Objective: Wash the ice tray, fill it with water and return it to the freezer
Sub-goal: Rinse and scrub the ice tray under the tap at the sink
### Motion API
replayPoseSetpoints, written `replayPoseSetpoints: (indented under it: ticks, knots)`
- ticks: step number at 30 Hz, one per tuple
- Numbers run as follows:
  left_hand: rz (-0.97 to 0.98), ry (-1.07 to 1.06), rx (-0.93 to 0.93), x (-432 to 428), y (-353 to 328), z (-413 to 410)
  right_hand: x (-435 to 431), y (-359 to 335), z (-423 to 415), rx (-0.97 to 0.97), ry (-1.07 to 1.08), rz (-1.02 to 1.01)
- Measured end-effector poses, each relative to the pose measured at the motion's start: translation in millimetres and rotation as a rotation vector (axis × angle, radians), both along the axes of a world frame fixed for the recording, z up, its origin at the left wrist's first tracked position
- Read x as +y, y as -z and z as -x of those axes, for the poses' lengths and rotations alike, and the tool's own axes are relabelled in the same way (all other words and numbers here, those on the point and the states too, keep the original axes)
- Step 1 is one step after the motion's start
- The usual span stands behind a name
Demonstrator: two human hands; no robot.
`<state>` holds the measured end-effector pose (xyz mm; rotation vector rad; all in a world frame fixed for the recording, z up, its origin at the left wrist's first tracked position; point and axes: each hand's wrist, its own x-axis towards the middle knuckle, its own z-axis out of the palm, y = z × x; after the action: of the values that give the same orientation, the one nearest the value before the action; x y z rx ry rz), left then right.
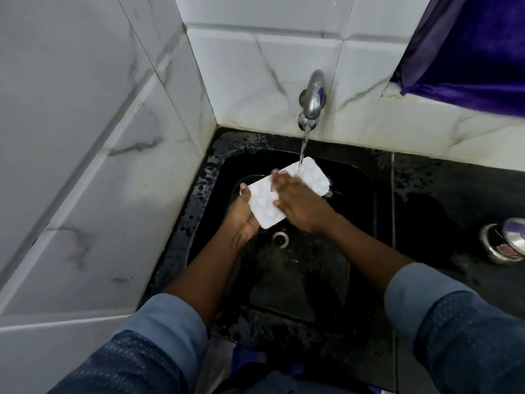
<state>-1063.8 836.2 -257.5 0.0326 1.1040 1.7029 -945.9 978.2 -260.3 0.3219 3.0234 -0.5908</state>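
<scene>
Head view, left hand [243, 216]: we cup the ice tray [287, 191] from below at its near end, fingers wrapped round the edge.
Right hand [295, 199]: fingers spread flat on the tray's top.
Tray: tilted over the black sink [360, 177], far end under the tap [312, 95] stream.

Cloth: a purple cloth [480, 49] hung at the upper right, over the tiles.
Steel pot: a steel pot [502, 245] stood on the black counter [443, 194], right edge.
Walls: white marbled tiles [85, 137].
</scene>
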Motion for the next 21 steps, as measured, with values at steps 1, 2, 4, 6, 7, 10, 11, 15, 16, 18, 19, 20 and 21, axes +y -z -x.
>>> replayPoseSetpoints:
  ticks: [1,2,4,6,7,10,11,15,16,18,19,20,21]
  knots:
    - [0.003,0.004,-0.004,-3,1,-1,14,2,-1,-0.008,0.092,0.016]
    - [0.021,-0.003,-0.057,-6,4,-3,28,5,-2,-0.025,0.189,0.024]
    - [0.056,-0.042,-0.092,-7,3,-5,37,5,-1,-0.089,0.350,0.042]
    - [0.039,-0.035,-0.047,-8,-4,-11,15,-2,13,-0.072,0.353,0.119]
    - [-0.015,-0.012,-0.014,-7,-5,-11,-4,-5,22,-0.029,0.297,0.138]
    - [0.008,-0.014,-0.099,6,1,-5,-28,-6,35,0.053,0.081,0.029]
    - [0.004,-0.011,-0.062,6,0,-2,-19,-6,36,0.048,0.064,0.025]
    - [-0.058,0.013,-0.109,-11,-3,-5,24,0,38,-0.036,0.229,-0.006]
    - [-0.025,0.017,-0.127,-14,-1,-8,28,6,39,-0.066,0.254,-0.034]
    - [-0.033,0.005,-0.104,-16,-1,-10,31,12,47,-0.049,0.391,0.064]
    - [-0.044,-0.016,-0.090,-17,-6,-14,31,10,53,-0.036,0.484,0.124]
    - [-0.054,-0.025,-0.107,-16,-10,-15,33,6,58,-0.027,0.580,0.155]
    - [-0.028,-0.043,-0.120,-15,-11,-17,33,0,63,-0.020,0.680,0.162]
